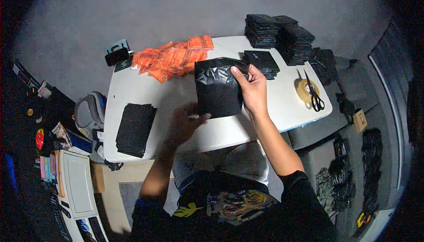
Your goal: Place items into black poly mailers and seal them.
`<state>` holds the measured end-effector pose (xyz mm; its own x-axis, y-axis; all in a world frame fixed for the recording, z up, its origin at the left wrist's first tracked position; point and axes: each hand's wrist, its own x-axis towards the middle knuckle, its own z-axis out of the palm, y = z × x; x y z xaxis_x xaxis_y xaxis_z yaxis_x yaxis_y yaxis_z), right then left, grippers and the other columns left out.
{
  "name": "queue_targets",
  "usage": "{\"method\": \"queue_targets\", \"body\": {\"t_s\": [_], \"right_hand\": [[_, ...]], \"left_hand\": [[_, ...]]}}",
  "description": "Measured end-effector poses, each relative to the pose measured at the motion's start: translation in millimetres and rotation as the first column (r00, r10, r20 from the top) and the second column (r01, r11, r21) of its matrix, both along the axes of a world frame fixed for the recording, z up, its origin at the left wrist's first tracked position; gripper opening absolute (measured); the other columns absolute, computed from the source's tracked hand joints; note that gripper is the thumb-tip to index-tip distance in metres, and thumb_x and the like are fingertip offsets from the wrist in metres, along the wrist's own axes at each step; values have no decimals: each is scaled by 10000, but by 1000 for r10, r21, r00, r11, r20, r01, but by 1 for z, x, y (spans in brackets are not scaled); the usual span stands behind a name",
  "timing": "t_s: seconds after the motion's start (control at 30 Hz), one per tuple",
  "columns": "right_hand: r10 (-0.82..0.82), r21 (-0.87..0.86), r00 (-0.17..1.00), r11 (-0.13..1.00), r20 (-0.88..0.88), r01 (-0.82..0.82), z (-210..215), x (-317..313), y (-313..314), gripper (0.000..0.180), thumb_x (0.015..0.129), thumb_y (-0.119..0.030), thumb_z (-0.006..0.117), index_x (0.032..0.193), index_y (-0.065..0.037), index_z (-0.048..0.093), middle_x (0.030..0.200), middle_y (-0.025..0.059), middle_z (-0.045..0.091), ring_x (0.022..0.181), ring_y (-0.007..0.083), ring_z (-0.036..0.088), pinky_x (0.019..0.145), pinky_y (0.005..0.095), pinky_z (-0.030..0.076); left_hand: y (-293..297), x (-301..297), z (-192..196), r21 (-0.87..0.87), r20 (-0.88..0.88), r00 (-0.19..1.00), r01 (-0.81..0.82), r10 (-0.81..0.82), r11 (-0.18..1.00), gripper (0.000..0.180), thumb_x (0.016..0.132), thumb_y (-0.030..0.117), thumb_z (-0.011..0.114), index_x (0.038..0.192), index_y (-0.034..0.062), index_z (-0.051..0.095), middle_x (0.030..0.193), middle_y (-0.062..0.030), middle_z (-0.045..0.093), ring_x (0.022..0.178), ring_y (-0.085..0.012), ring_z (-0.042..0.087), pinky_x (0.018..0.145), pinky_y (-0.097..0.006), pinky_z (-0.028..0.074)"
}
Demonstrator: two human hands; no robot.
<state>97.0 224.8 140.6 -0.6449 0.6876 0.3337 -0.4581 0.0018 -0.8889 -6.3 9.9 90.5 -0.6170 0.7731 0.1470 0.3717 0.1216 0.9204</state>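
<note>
Yr R hand (256, 92) pinches blk bag (218, 96) by counter's (287, 98) nr edge; L hand's (183, 125) grip unclear. Prob. light, slick; hold corners.

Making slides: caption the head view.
Right hand holds a flat black plastic pouch over a white table, left hand near its corner.

Right hand (254, 92) partly hidden behind black bag (217, 95); left hand (182, 125) blurred; shirt (198, 226) cut off below.

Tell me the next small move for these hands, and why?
Probably smooth the black bag with the left hand: its upper part looks creased, the right hand pinches its upper right side, and the left is by its lower left corner.
</note>
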Motion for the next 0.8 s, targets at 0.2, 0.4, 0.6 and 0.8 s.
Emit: {"method": "queue_targets", "body": {"t_s": [0.2,0.4,0.6,0.8], "right_hand": [[4,-180,1000,984,2,-3,12,-2,-4,96,994,-72,779,1053,-3,749,999,45,783,880,72,679,812,251,537],[120,-96,993,988,16,-118,-3,-12,-13,118,1002,-74,773,1080,12,749,1027,68,802,856,76,710,774,251,564],[-60,169,973,985,221,23,-20,1,20,171,1064,-160,717,928,-56,706,796,-26,717,651,43,602,643,217,505],[-217,98,973,973,81,209,-29,2,-13,238,1084,-262,690,1029,-31,708,827,-64,601,726,26,480,627,230,385]], "left_hand": [[-25,-9,-52,-86,9,998,66,-65,994,394,985,197,798,1296,-22,699,1087,-150,779,984,-243,781,893,-394,653],[9,-9,21,50,-95,983,-152,156,987,337,1021,310,757,1134,-7,758,881,-131,767,869,-225,738,844,-384,591],[18,-18,11,-17,-239,955,-184,175,983,364,1046,352,718,991,-8,734,802,-114,706,723,-173,597,710,-382,501],[25,-11,8,88,-70,961,-263,269,961,357,1058,329,702,1002,-22,732,807,-98,697,756,-143,585,732,-367,499]]}}
